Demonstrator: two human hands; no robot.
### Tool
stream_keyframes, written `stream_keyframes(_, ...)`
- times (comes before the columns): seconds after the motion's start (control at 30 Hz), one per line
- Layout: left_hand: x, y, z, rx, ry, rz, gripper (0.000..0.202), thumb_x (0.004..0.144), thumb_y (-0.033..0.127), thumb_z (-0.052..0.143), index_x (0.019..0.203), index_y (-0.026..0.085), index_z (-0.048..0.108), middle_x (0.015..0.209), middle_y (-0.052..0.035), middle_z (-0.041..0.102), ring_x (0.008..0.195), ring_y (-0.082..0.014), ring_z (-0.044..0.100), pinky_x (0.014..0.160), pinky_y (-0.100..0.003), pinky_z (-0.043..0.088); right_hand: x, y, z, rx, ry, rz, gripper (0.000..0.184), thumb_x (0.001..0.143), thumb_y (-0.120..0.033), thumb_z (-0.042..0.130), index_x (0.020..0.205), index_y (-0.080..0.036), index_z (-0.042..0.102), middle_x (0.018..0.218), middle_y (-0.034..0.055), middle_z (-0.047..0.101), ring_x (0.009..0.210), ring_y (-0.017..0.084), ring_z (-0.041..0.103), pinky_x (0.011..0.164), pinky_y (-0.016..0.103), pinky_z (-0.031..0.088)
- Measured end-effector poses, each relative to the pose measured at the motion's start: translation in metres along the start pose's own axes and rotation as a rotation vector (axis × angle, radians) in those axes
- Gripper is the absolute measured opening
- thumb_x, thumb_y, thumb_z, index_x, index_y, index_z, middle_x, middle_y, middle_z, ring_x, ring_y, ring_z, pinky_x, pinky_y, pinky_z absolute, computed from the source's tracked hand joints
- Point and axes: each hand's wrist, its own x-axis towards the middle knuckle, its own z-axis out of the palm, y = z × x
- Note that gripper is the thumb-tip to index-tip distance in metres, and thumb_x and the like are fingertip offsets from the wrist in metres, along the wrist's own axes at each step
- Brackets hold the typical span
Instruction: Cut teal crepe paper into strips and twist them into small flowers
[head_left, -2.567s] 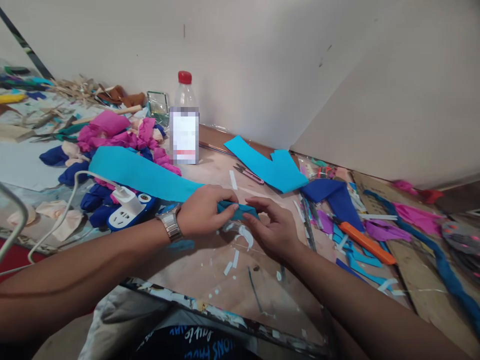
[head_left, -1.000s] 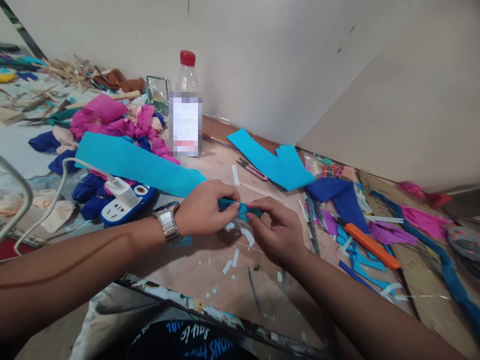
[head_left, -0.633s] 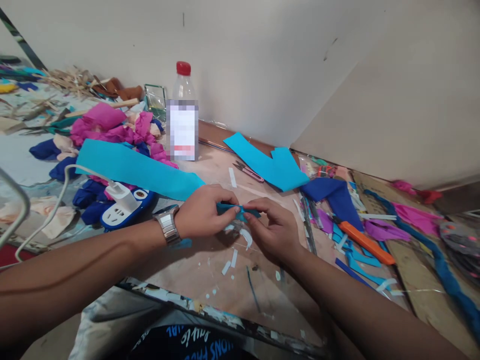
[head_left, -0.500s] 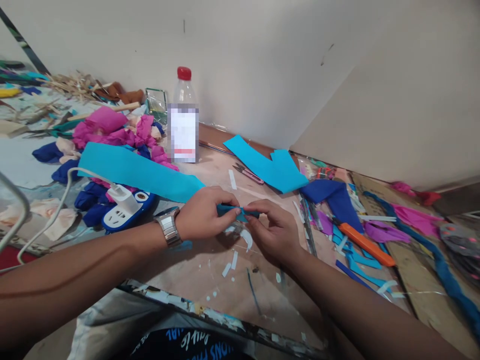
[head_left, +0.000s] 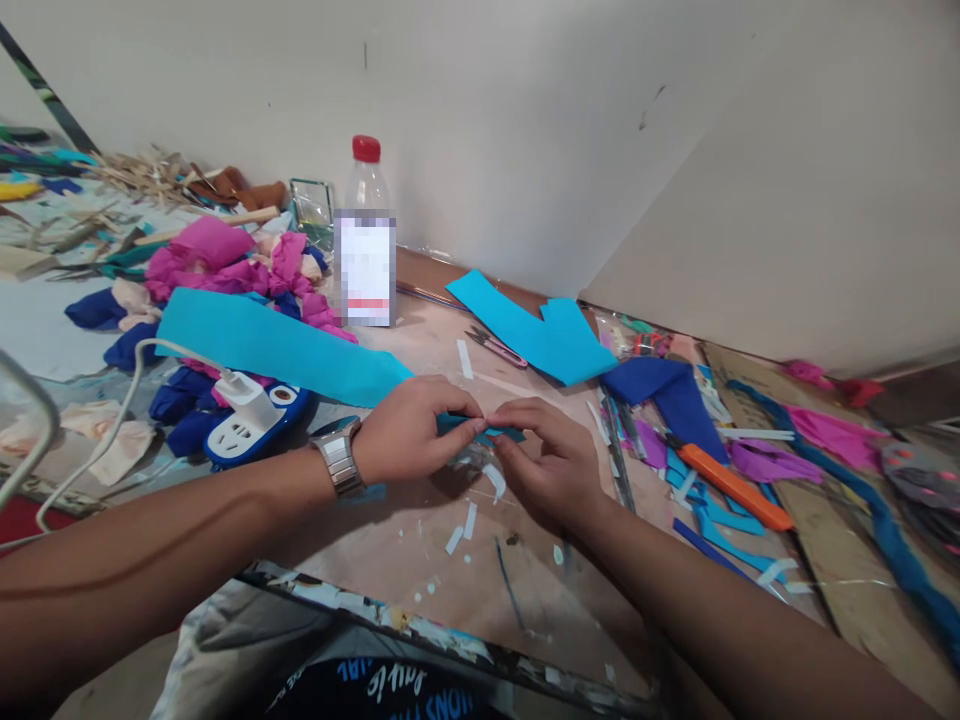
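My left hand and my right hand meet over the table, fingertips nearly touching. Between them they pinch a small blue strip that looks like fabric or crepe paper; most of it is hidden by the fingers. A long bright-blue strip lies just beyond my left wrist. Past my right hand is a folded bright-blue piece, partly over small thread snips. White scraps lie beneath the hands.
A red-capped bottle stands near the wall. Left are a blue-and-white power strip with a cable and crumpled pink pieces. An orange utility knife lies among scraps at right. The table's front edge is ragged.
The fingertips have shifted very slightly on the blue strip, which shows less between them now. Both hands stay in nearly the same place, and nothing else has visibly moved.
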Motion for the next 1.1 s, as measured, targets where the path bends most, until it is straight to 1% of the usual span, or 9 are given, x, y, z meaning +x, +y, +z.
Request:
stream_keyframes(0.43,-0.0001,-0.0017,0.0009,0.030,0.002,0.020,0.021,0.100,0.032,0.062,0.096,0.020,0.078,0.092,-0.0042,0.080,0.088,-0.0200,0.071,0.079,-0.034,0.051,0.0033,-0.0022,-0.0003,-0.008,0.028,0.023,0.006,0.093,-0.024,0.075,0.096,-0.027,0.080,0.092,0.0043,0.081,0.083,0.020,0.076,0.076,0.034,0.063)
stream_keyframes(0.7,0.0002,-0.0001,0.0028,-0.009,0.008,0.036,0.022,0.101,0.034,0.062,0.096,0.020,0.078,0.092,-0.0041,0.081,0.088,-0.0198,0.070,0.081,-0.035,0.050,0.0011,-0.0023,-0.0012,-0.033,0.046,0.041,0.004,0.094,-0.025,0.073,0.096,-0.025,0.077,0.092,0.0053,0.079,0.084,0.021,0.075,0.077,0.035,0.061)
stream_keyframes(1.1,-0.0019,0.0001,0.0054,-0.010,0.036,0.052,0.023,0.102,0.034,0.062,0.096,0.020,0.078,0.091,-0.0042,0.080,0.086,-0.0195,0.069,0.080,-0.034,0.049,-0.0012,-0.0028,-0.0005,-0.047,0.035,0.009,0.009,0.094,-0.019,0.070,0.100,-0.025,0.072,0.094,0.0039,0.075,0.086,0.020,0.072,0.078,0.034,0.057)
